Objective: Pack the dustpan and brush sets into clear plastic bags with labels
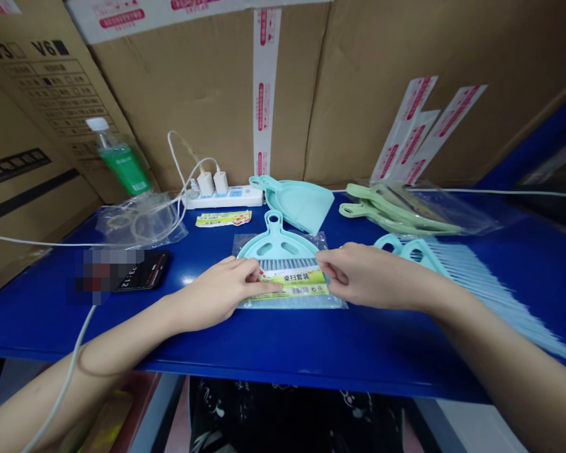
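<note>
In front of me lies a light-blue dustpan and brush set (276, 239) inside a clear plastic bag (321, 242). A yellow-green printed card label (306, 282) runs across it, over the grey bristles. My left hand (229, 286) grips the label's left end, its thumb stretched along the front and its other fingers curled. At the right end, my right hand (358, 274) is closed with its fingertips pressed at the label's edge. Its fingers partly hide that edge. Just behind the set is a loose light-blue dustpan (302, 200).
Light-blue brushes (481, 283) lie right, beyond my right forearm. Green dustpans (400, 211) in clear plastic lie behind. A power strip (226, 197), spare labels (224, 218), a phone (144, 270), crumpled plastic (141, 220) and a green-labelled bottle (125, 163) are left. Cardboard boxes (193, 88) wall the back.
</note>
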Available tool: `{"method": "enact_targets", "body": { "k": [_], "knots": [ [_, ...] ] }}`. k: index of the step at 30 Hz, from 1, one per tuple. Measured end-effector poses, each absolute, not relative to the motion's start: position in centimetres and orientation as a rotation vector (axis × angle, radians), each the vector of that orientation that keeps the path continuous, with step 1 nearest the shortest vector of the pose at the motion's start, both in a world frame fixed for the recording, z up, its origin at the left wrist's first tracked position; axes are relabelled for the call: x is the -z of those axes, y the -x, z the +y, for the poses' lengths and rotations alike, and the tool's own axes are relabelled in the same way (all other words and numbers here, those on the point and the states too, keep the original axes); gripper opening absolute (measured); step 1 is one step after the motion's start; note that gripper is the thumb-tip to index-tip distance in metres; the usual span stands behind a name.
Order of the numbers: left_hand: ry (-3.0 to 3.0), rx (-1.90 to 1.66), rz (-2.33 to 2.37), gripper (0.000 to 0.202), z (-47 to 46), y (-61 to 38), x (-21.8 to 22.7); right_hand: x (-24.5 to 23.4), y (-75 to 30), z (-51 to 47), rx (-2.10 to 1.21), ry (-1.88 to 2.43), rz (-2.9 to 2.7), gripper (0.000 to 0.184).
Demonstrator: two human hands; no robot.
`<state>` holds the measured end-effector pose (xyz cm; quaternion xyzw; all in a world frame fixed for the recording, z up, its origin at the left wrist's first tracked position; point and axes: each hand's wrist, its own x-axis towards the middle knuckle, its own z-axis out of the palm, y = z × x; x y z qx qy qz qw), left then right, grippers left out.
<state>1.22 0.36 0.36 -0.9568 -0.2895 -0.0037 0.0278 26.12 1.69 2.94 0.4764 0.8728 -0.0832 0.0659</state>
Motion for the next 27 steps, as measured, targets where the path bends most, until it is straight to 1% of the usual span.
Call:
{"method": "enact_targets", "body": {
  "k": [3, 4, 8, 11, 13, 16, 23, 27],
  "knots": [
    [2.940, -0.003, -0.887, 0.062, 0.4, -1.2, -0.3, -2.9, -26.1, 1.8, 0.227, -1.382, 2.704, 0.011],
    [2.937, -0.003, -0.885, 0.063, 0.4, -1.2, -0.3, -2.8, -26.1, 1.8, 0.234, -1.339, 2.761, 0.013],
    [2.938, 0.000, -0.872, 0.062, 0.4, -1.2, -0.2, -2.3, -25.6, 1.9, 0.339, -1.026, 3.028, 0.030],
    [2.922, 0.003, -0.865, 0.063, 0.4, -1.2, -0.2, -1.9, -25.1, 1.8, 0.268, -0.889, 3.060, 0.039],
    [2.909, 0.004, -0.860, 0.063, 0.4, -1.2, -0.1, -1.9, -24.9, 1.7, 0.205, -0.884, 3.032, 0.039],
    [2.894, -0.010, -0.858, 0.060, 0.4, -1.3, -0.1, -2.0, -24.8, 1.5, 0.199, -0.912, 2.968, 0.037],
    [2.846, -0.032, -0.888, 0.051, 0.2, -1.3, -0.6, -2.9, -25.3, 1.2, 0.342, -1.106, 2.786, 0.043],
    [2.831, -0.007, -0.916, 0.047, 0.3, -1.0, -0.9, -3.3, -25.9, 1.3, 0.333, -1.157, 2.756, 0.042]
  ]
}}
